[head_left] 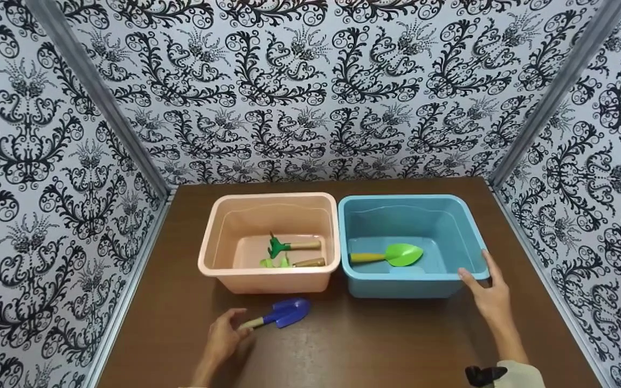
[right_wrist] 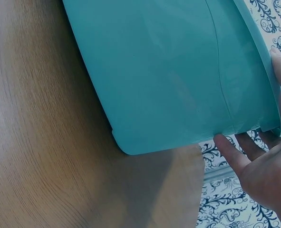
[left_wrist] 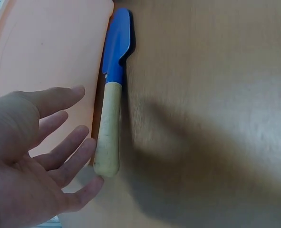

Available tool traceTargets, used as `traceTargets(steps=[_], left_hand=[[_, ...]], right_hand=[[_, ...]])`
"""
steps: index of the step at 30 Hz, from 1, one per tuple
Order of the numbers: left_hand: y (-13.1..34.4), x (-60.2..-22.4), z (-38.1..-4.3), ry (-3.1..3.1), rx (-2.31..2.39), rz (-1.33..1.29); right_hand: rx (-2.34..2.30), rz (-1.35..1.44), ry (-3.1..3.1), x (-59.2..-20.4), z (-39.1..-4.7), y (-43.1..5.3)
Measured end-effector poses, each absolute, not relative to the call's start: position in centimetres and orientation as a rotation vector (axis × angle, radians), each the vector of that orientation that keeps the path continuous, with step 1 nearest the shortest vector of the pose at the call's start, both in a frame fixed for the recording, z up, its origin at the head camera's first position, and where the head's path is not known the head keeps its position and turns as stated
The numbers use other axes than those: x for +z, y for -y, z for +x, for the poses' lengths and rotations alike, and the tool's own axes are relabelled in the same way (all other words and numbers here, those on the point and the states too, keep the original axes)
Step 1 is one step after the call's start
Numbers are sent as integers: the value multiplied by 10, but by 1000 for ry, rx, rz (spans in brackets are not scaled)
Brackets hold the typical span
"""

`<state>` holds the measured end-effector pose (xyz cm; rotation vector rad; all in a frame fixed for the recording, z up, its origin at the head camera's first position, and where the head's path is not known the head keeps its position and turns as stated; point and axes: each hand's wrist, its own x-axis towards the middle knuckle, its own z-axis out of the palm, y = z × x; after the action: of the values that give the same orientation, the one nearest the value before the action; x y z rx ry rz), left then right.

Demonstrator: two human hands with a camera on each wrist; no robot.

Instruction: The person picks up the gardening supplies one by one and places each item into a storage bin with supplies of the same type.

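A hand trowel (head_left: 287,312) with a blue blade and pale wooden handle lies on the table in front of the peach bin (head_left: 275,273). My left hand (head_left: 225,334) is at the end of that handle (left_wrist: 108,128), its fingers spread and relaxed beside it, not wrapped round it. In the left wrist view, the little finger is very near the handle's tip. My right hand (head_left: 491,296) spans the front right corner of the blue bin (head_left: 402,287), thumb at the front rim and straight fingers along the right side. A green trowel (head_left: 403,255) with a yellow handle lies inside the blue bin.
Inside the peach bin lie a dark green hand rake (head_left: 277,247) and a light green tool (head_left: 283,262), both with wooden handles. The bins stand side by side on the brown table (head_left: 310,355). Patterned walls (head_left: 310,108) enclose the back and both sides.
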<state>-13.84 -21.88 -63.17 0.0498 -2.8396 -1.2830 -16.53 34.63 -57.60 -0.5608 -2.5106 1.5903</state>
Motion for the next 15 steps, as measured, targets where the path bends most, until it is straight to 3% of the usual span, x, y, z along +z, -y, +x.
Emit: traceTargets(steps=[15], left_hand=[[204,-643,-149,2919,-1392,32]], right_hand=[[1613,-569,2497,-576,-165,-346]])
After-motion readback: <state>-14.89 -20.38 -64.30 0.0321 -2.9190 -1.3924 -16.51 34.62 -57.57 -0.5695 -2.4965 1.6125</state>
